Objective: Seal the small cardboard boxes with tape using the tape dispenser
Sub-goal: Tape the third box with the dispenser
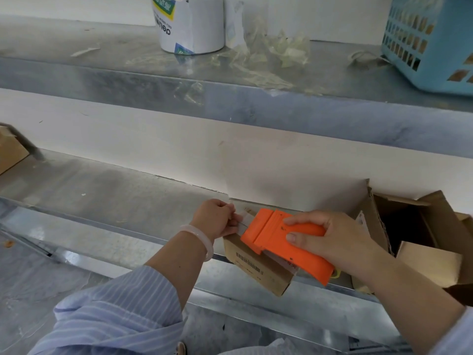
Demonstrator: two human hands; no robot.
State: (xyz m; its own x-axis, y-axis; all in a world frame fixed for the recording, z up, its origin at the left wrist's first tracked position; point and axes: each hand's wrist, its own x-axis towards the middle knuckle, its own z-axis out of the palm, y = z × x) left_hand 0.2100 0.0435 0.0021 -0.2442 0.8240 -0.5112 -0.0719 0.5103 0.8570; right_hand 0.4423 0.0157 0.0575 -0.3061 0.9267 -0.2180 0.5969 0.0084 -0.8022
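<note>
Taping appears to be just starting on one small cardboard box (256, 267), which lies at the front edge of the lower metal shelf (102, 190) with its near corner jutting over the lip; the left hand (216, 217) pinches the loose tape end (243, 221) at the box's far edge, fingers curled on it; the right hand (330, 237) grips the orange tape dispenser (276, 239), fingers and thumb wrapped round its body, the dispenser resting on top of the box. No finished strip can be made out along the top, so the seam seems not yet covered; what is left, by this reading, is to draw the dispenser back across the lid, cut the tape and press it flat. To the right a larger open box (409, 226) stands beside it, its inside too dark to read; another box (10, 152) shows at the left edge, sealed or not cannot be told; nor how many small boxes wait. On the upper shelf sit a white tape roll (192, 24), crumpled tape scraps (268, 49) and a blue basket (430, 39).
</note>
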